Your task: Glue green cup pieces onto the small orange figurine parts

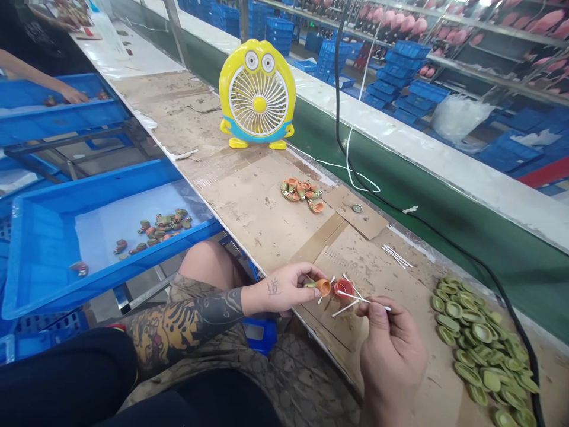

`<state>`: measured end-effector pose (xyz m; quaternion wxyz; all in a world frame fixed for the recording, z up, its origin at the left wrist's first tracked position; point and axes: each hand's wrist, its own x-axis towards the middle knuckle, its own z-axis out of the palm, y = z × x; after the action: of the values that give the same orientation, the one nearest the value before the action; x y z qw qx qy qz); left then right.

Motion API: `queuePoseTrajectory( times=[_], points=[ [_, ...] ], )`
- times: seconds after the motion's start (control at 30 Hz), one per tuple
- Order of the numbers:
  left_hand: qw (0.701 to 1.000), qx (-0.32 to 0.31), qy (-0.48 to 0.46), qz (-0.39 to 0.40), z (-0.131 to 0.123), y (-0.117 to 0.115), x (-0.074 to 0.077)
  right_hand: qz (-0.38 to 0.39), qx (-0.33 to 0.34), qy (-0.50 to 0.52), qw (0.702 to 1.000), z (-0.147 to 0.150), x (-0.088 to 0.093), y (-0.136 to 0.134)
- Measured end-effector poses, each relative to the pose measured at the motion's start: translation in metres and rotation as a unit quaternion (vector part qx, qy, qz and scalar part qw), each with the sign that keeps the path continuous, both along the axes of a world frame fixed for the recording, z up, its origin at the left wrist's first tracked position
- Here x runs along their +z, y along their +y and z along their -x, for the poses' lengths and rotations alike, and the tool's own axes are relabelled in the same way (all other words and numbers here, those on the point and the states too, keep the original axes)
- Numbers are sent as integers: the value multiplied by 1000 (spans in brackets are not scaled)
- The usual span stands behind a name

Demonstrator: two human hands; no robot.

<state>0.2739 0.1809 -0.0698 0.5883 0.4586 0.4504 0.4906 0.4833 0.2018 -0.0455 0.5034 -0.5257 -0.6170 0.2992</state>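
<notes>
Pieces (pixel 166 228) painted green and orange lie on a white sheet (pixel 104 219) in the blue plastic tray (pixel 44 237) at our left. Further right, a yellow character fan (pixel 259 105) stands upright on the cardboard (pixel 249 207). Our left hand (pixel 288 287) grips a small hollow orange-and-green piece (pixel 323 289) between thumb and fingers, near the table edge; beyond it sits a small heap of similar pieces (pixel 302 194). Just right of our piece stands a red cup (pixel 345 286), loose swabs (pixel 345 308) around it. Our right hand (pixel 393 344) pinches a cotton swab (pixel 358 297), its tip at the cup; we cannot tell whether they touch. Farther right lie spare swabs (pixel 396 256), then piled green oval pieces (pixel 482 344).
</notes>
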Motion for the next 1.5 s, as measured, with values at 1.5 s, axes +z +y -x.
queuePoseTrajectory(
  times=[1.5],
  points=[
    [998, 39, -35, -19, 6, -7, -5, -7, -19, 1, 1000, 4, 4, -3]
  ],
)
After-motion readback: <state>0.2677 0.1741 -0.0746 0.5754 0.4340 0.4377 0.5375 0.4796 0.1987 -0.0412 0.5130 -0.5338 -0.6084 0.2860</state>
